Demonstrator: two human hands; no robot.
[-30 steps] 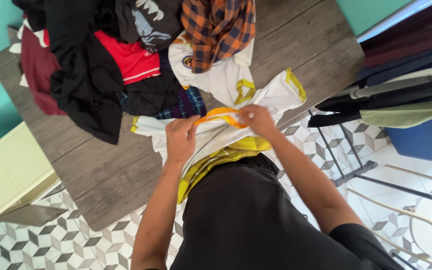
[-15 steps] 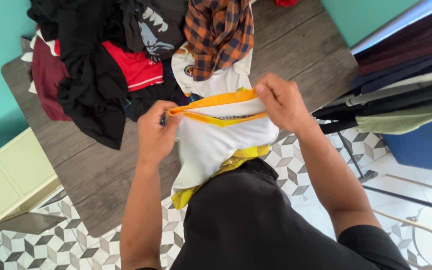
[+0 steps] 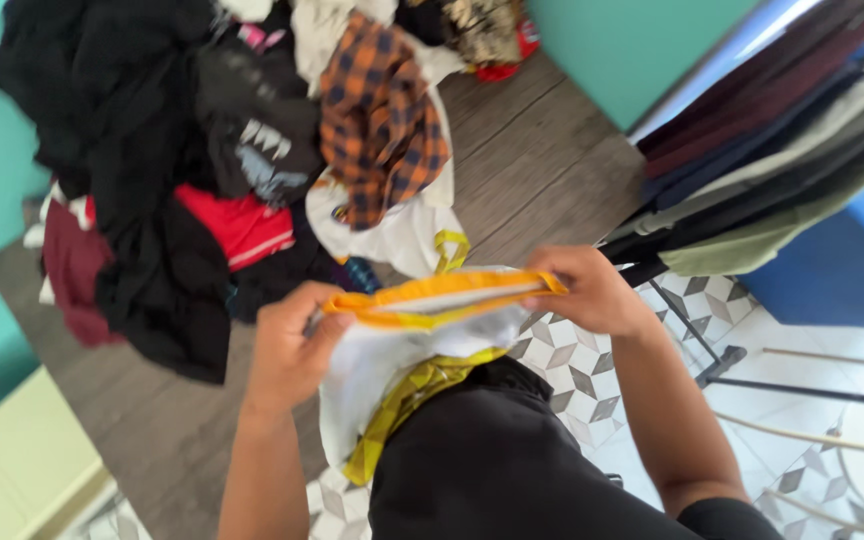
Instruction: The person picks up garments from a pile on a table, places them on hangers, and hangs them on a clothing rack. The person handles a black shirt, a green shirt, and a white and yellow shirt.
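Now lifted clear of the table (image 3: 552, 160), white shirt (image 3: 402, 350) stretched by its orange band between closed left hand (image 3: 287, 350) and right hand (image 3: 587, 290), both pinching.

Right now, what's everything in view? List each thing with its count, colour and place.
White garment: one, white with yellow-orange band, stretched between both hands.
Clothes pile: one heap, black, red, maroon, white, on the table's far side.
Plaid shirt: one, orange and navy, on top of the pile.
Table: one, grey wood, ahead.
Drying rack: one, hung with dark and olive clothes, right.
Floor: patterned tiles, below.
Cabinet: one, pale yellow, lower left.
Left hand: grips the band's left end.
Right hand: grips the band's right end.
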